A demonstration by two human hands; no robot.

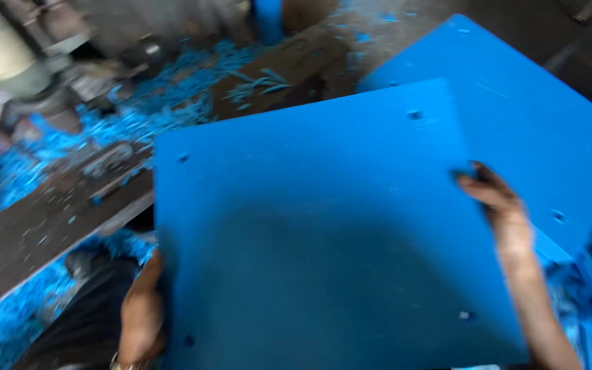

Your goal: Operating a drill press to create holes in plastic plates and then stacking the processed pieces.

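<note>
- Risk 1: the big blue panel can slip. It is held only at its two side edges, and the L hand grips low at the bottom-left corner while the R hand grips higher on the right edge. An uneven grip like this can let the panel tilt or swing, in my judgement.
- Risk 2: the panel hides most of what is under it, so its lower edge can hit the dark wooden plank or the second blue panel that lies just behind, at the upper right.
- Risk 3: blue shavings lie thick on the floor and on the plank, so footing may be poor with a wide sheet in both hands.
- Risk 4: a grey machine stands at the upper left, blurred; a swinging corner could reach it, but I cannot tell how near it is.
- Hands: both closed on the panel edges, fingers wrapped over the rim; R fingertips show on the front face.
- Look of the panel: flat, rigid, square-ish, plain bright blue, matte, w/ small dark holes near corners and edges. It fills the centre of the view, slightly turned, in front of the person.
</note>
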